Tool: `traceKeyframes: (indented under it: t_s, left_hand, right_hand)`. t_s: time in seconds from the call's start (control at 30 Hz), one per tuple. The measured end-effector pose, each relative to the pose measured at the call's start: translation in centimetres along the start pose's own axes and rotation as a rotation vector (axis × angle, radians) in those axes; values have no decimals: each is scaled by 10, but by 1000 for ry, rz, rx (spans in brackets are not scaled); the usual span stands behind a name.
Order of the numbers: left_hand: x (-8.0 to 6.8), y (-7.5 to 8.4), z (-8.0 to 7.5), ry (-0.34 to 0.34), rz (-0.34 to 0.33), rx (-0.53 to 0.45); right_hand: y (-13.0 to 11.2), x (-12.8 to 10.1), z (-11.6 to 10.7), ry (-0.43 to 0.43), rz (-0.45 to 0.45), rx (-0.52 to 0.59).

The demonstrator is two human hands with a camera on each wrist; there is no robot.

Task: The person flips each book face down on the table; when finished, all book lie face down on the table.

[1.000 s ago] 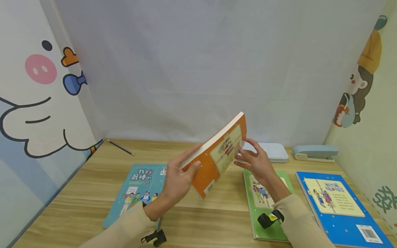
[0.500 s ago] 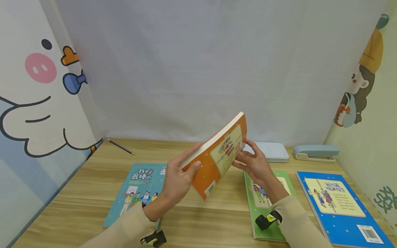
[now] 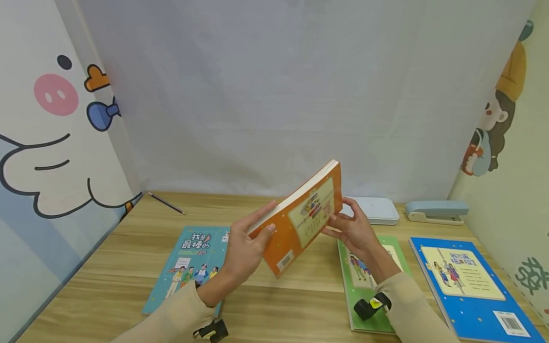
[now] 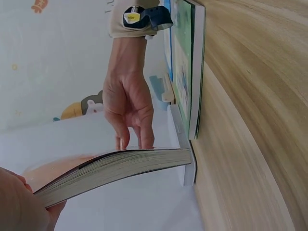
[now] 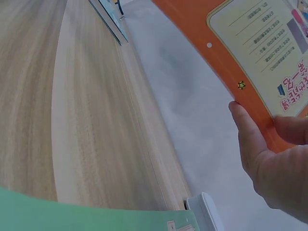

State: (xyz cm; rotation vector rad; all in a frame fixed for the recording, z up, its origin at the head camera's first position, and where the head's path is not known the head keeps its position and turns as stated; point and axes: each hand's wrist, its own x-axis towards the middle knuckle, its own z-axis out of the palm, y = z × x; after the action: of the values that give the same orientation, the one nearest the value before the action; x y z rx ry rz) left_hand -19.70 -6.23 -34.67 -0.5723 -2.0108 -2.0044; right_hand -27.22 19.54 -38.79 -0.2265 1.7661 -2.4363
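An orange book (image 3: 302,218) with a cream panel on its cover is held tilted in the air above the wooden table (image 3: 107,267). My left hand (image 3: 249,247) grips its lower left edge, thumb on the cover and fingers behind. My right hand (image 3: 349,226) holds the right edge with curled fingers. In the left wrist view the book's page edge (image 4: 120,168) shows with my right hand (image 4: 127,103) behind it. In the right wrist view my thumb (image 5: 248,132) lies on the orange cover (image 5: 231,53).
A teal book (image 3: 188,259) lies flat at the left, a green book (image 3: 369,281) under my right forearm, a blue book (image 3: 467,286) at the right. A white box (image 3: 377,209), a blue stapler (image 3: 435,211) and a pencil (image 3: 166,203) lie near the back curtain.
My right hand has moved from just off the cover to gripping the book's right edge. The book has dropped slightly and turned a little more upright.
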Motion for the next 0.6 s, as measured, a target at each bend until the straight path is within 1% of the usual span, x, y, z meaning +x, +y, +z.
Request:
traceKeyframes:
  t_s: [0.3,0.6]
  left_hand:
    - [-1,-2,1,-38,44,100]
    - [-1,-8,3,-43,64,135]
  right_hand:
    - [3,-3,-3,29,34,-8]
    - [5,-4,-3,75,38,-44]
